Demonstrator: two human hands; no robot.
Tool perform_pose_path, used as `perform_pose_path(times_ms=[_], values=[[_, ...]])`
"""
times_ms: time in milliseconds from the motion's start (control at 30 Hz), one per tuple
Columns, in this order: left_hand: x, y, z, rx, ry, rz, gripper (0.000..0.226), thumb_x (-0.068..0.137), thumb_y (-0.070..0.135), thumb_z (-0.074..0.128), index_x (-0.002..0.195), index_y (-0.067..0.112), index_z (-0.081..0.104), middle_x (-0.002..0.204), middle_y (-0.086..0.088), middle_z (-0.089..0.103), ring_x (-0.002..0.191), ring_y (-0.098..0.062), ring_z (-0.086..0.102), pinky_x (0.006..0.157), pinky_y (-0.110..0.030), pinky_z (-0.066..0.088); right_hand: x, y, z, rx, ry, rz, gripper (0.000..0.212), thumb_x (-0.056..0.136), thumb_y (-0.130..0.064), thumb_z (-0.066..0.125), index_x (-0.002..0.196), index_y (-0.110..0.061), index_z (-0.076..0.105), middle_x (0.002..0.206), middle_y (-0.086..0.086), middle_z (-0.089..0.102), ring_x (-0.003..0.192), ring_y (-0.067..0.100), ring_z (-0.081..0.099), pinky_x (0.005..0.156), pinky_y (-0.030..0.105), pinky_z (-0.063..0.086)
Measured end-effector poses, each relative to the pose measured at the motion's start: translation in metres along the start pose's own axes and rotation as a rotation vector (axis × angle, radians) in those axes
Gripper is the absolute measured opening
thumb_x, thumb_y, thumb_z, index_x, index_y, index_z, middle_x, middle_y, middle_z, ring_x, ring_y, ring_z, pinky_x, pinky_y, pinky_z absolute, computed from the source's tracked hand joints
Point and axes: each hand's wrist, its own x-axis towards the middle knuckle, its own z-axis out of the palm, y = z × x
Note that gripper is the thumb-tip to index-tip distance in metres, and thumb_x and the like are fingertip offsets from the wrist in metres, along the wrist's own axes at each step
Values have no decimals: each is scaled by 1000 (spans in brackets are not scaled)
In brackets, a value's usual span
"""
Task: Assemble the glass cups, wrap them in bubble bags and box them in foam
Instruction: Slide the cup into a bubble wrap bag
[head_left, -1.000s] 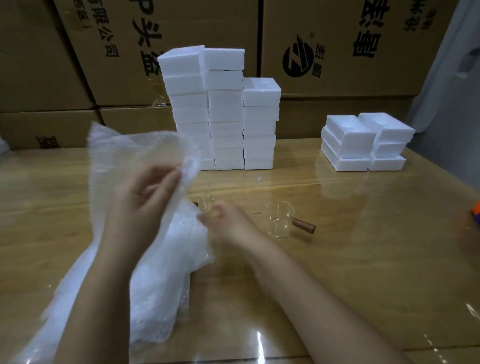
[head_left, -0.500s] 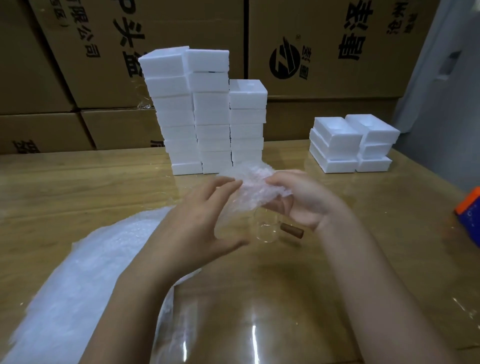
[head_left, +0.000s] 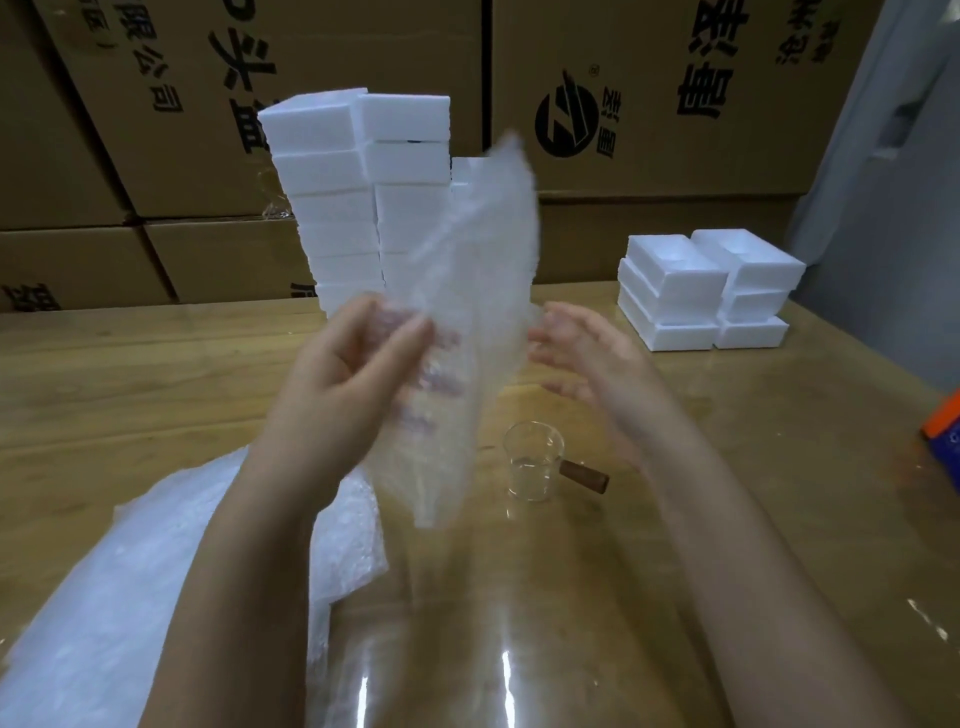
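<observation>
While one bubble bag stands lifted above the counter, I log the wrapping step as in hand, boxing not yet begun. Item: left hand, fingers curled, pinching the bag near its middle, fingertips showing through the film. Item: right hand, fingers straight and spread, holding nothing, just beside the bag's right edge; whether it touches the film I cannot tell. Item: glass cup, upright on the counter below the right hand, wooden handle fitted and pointing right, unwrapped, apart from both hands. Item: heap of spare bubble bags, lower left, under my left forearm. Item: tall stack of foam boxes behind the bag; low stack of foam boxes far right, top ones open. Item: cardboard cartons along the back. Judgement: the bag's mouth looks unopened, so the next move calls for my right hand to part the two layers, then fetch the cup and slide it in, handle clear of the film.
</observation>
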Motion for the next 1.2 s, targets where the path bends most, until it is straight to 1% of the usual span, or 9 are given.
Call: perform_pose_path(times_ms=[67, 233, 333, 400, 500, 633, 767, 1067, 1200], values=[[5, -4, -2, -18, 162, -59, 19, 90, 31, 60, 76, 19, 56, 64, 6, 58, 53, -5, 53, 46, -17, 42, -8, -10, 0, -228, 42, -179, 33, 79, -48, 66, 105, -28, 59, 103, -13, 65, 93, 1, 62, 81, 24, 51], [15, -14, 1, -122, 374, -156, 17, 96, 27, 55, 84, 16, 52, 66, -2, 52, 59, -16, 51, 54, -26, 45, -46, -33, 20, -688, -447, -237, 64, 56, -76, 61, 110, -45, 48, 106, -25, 58, 94, -6, 57, 79, 24, 52], [17, -16, 3, -206, 400, -189, 17, 97, 25, 54, 83, 15, 52, 66, -2, 52, 54, -12, 53, 47, -21, 46, -49, -26, 37, -933, -319, -389, 53, 75, -66, 56, 118, -38, 46, 103, -24, 54, 92, -3, 55, 80, 28, 50], [18, -15, 5, -236, 375, -231, 20, 96, 31, 55, 83, 15, 54, 70, -4, 54, 56, -14, 55, 47, -22, 47, -41, -22, 41, -853, -218, -428, 16, 89, -42, 55, 92, -26, 54, 81, -14, 57, 75, 5, 57, 66, 32, 48], [19, -14, 10, -356, 205, -248, 41, 81, 50, 66, 102, 17, 54, 94, -7, 71, 78, -23, 69, 56, -26, 54, -31, -14, 39, -728, -84, -398, 31, 92, -26, 56, 67, -21, 39, 67, -2, 60, 68, 19, 62, 56, 35, 44], [12, -17, 23, -144, -27, -112, 62, 61, 47, 74, 114, 30, 48, 109, 8, 70, 99, -8, 67, 76, -20, 54, -28, -8, 39, -594, -42, -342, 4, 89, -33, 60, 91, -34, 56, 90, -14, 63, 81, -1, 60, 62, 14, 43], [11, -22, 31, -10, 199, -70, 33, 74, 31, 70, 105, 32, 58, 105, 6, 68, 96, -4, 66, 79, -22, 52, -26, -8, 39, -355, -285, -219, 35, 93, -15, 51, 127, -23, 55, 125, -9, 56, 111, 3, 56, 93, 23, 47], [11, -21, 36, -118, 117, -164, 25, 97, 18, 50, 96, 28, 73, 104, 8, 73, 104, -7, 66, 92, -27, 51, -16, 2, 39, -113, -28, -102, 40, 81, -41, 70, 114, -23, 58, 101, -10, 65, 97, 10, 66, 87, 40, 55], [13, -23, 35, -322, 22, -253, 27, 97, 10, 47, 96, 17, 73, 103, -1, 74, 105, -13, 67, 87, -21, 54, -14, 6, 37, -193, 7, -139, 16, 84, -35, 69, 96, -31, 59, 101, -10, 68, 91, 6, 67, 83, 28, 54]])
